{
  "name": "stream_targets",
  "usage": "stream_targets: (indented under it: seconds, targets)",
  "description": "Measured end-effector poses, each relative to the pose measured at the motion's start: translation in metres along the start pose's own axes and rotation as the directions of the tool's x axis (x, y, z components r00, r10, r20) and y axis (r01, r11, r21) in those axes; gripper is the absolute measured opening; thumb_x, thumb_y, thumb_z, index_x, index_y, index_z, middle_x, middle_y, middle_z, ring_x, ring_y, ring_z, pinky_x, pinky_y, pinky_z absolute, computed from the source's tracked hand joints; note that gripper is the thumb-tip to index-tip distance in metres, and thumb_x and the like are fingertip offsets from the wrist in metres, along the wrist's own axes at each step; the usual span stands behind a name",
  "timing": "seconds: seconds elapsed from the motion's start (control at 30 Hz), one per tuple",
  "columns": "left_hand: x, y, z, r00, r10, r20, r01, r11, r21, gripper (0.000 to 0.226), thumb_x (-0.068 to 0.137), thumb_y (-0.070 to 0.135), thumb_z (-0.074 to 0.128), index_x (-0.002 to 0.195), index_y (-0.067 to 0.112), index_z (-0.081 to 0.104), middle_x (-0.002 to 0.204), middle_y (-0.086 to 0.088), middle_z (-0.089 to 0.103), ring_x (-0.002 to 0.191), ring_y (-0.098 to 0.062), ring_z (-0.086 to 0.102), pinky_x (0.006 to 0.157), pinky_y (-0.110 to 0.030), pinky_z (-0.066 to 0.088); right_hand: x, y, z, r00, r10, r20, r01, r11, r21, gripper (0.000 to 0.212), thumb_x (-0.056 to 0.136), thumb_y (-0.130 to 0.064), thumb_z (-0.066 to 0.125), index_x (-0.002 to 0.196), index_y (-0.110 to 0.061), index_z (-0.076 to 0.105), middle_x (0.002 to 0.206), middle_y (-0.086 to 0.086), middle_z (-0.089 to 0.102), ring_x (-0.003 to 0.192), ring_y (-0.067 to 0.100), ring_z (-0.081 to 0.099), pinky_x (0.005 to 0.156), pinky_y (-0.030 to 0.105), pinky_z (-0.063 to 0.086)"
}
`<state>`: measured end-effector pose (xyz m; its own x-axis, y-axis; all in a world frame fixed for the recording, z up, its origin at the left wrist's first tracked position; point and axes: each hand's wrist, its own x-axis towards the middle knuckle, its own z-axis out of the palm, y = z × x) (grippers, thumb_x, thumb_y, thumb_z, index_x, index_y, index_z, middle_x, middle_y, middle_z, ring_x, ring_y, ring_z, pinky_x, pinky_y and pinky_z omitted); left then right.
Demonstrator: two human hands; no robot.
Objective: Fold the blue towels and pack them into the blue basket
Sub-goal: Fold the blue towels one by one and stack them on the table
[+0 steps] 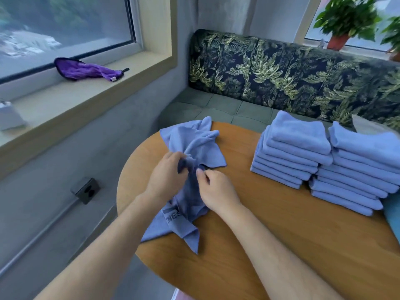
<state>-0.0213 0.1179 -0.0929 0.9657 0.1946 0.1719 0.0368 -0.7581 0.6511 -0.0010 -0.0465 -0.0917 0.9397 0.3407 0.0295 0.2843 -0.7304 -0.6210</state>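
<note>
A crumpled blue towel [195, 146] lies bunched on the left side of the round wooden table [281, 224], with dark printed lettering showing near its lower end. My left hand [165, 176] pinches a gathered fold near the towel's middle. Close beside it, my right hand [216, 188] grips the same fold with thumb and fingers. Two stacks of folded blue towels stand at the right: a shorter stack [290, 152] and a taller stack [357, 169] next to it. A light blue edge [392, 215] shows at the far right; I cannot tell if it is the basket.
A bench with leaf-print cushions [292, 72] runs behind the table. A purple cloth [84, 70] lies on the window sill at the left. A potted plant [344, 20] stands on the far sill. A grey wall box [85, 189] sits low on the left wall.
</note>
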Motion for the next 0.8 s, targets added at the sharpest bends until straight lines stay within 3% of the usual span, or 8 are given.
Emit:
stream_targets:
  seconds: [0.03,0.13,0.27,0.33,0.43,0.57,0.67,0.8]
  targets:
    - [-0.012,0.010,0.003,0.998,0.055,0.005,-0.055,0.998,-0.028,0.022,0.079,0.008,0.059,0.089,0.026,0.066,0.085,0.015,0.059,0.088,-0.008,0.055,0.079,-0.021,0.044,0.003,-0.005,-0.005,0.988,0.135,0.073,-0.147,0.969,0.199,0.053,0.106,-0.051,0.034,0.083,-0.014,0.064,0.094,0.010,0.070,0.096,0.029,0.063,0.081,0.038,0.044]
    - [-0.044,0.031,0.004,0.986,0.145,0.078,-0.134,0.982,-0.131,0.030,0.083,0.008,0.063,0.106,0.027,0.066,0.091,0.016,0.061,0.091,-0.003,0.058,0.080,-0.012,0.043,0.009,-0.004,-0.013,0.873,0.411,0.263,-0.482,0.634,0.605,0.058,0.096,-0.064,0.046,0.086,-0.014,0.072,0.089,-0.002,0.071,0.085,0.018,0.063,0.075,0.033,0.047]
    - [-0.053,0.040,0.002,0.999,0.019,0.043,-0.003,0.936,-0.353,0.026,0.089,0.008,0.057,0.107,0.026,0.064,0.098,0.014,0.065,0.097,-0.005,0.063,0.085,-0.020,0.051,-0.005,0.010,-0.019,0.938,0.332,0.102,-0.321,0.718,0.617,0.029,0.098,-0.026,0.059,0.074,-0.010,0.051,0.063,0.002,0.044,0.063,0.015,0.042,0.055,0.027,0.032]
    - [-0.044,0.040,0.002,0.991,-0.087,-0.102,0.059,0.965,-0.256,0.017,0.093,0.020,0.061,0.110,0.023,0.063,0.110,0.013,0.060,0.103,-0.004,0.059,0.093,-0.027,0.050,-0.012,0.016,-0.027,0.948,0.311,0.062,-0.279,0.729,0.625,0.033,0.099,-0.026,0.058,0.077,-0.003,0.052,0.065,0.001,0.047,0.062,0.012,0.043,0.058,0.027,0.034]
    - [-0.024,0.038,0.006,0.962,-0.272,-0.003,0.271,0.961,-0.044,0.051,0.092,0.052,0.059,0.130,0.019,0.057,0.129,0.002,0.054,0.123,-0.018,0.051,0.108,-0.039,0.041,-0.023,0.023,-0.044,0.961,0.276,0.020,-0.222,0.722,0.655,0.034,0.100,-0.030,0.058,0.094,0.004,0.063,0.075,0.002,0.058,0.069,0.009,0.051,0.065,0.028,0.040]
    - [-0.012,0.062,0.015,0.949,-0.242,0.202,0.262,0.962,-0.078,0.046,0.085,0.069,0.049,0.083,0.025,0.064,0.078,0.008,0.066,0.081,-0.017,0.063,0.086,-0.044,0.054,-0.036,0.035,-0.069,0.954,0.294,-0.051,-0.167,0.669,0.724,0.022,0.100,-0.027,0.060,0.089,-0.009,0.066,0.069,-0.011,0.065,0.064,-0.002,0.058,0.062,0.015,0.045]
    - [-0.017,0.094,0.025,0.942,-0.139,0.305,0.225,0.936,-0.272,0.035,0.095,0.050,0.058,0.087,0.020,0.073,0.075,0.002,0.067,0.069,-0.009,0.060,0.069,-0.024,0.050,-0.044,0.044,-0.090,0.947,0.310,-0.089,-0.137,0.637,0.759,0.018,0.100,-0.026,0.061,0.086,-0.016,0.065,0.066,-0.016,0.066,0.064,-0.005,0.059,0.061,0.013,0.046]
    - [-0.024,0.127,0.039,0.932,-0.052,0.359,0.169,0.938,-0.303,0.024,0.098,0.030,0.060,0.080,0.017,0.069,0.051,0.016,0.049,0.046,0.001,0.043,0.047,-0.013,0.037,-0.063,0.057,-0.116,0.941,0.330,-0.073,-0.139,0.577,0.805,0.016,0.096,-0.031,0.067,0.092,-0.015,0.068,0.082,-0.004,0.073,0.080,0.011,0.068,0.073,0.030,0.052]
